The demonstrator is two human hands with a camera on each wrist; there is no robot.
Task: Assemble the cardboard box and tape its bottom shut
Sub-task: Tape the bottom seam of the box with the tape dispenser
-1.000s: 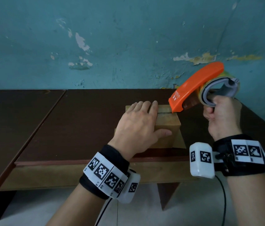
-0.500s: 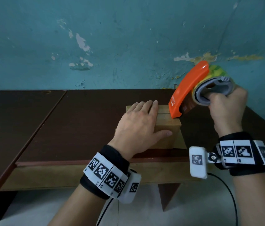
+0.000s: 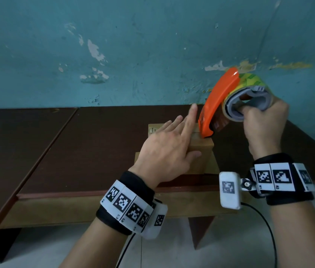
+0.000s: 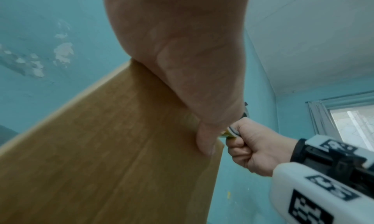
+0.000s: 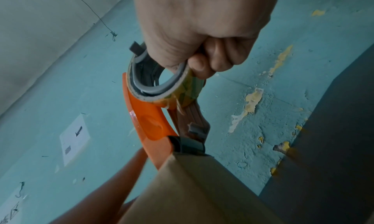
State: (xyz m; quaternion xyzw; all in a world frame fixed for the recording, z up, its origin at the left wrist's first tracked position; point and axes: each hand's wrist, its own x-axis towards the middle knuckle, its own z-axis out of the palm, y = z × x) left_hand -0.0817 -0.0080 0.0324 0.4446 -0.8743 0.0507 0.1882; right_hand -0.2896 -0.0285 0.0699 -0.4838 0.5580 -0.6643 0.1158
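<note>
Box [image 3: 201,151] sits under flat, spread left hand [image 3: 164,151]; right hand [image 3: 263,122] grips tape dispenser [image 3: 218,105] touching its top.

Brown cardboard box [image 3: 201,151] on table (flaps folded), orange tape dispenser [image 3: 216,105] tilted at its top

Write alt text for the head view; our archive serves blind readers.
A right hand tips an orange plastic tape dispenser nose-down onto a small brown cardboard box on a dark wooden table, while the left hand rests open on the box.
</note>
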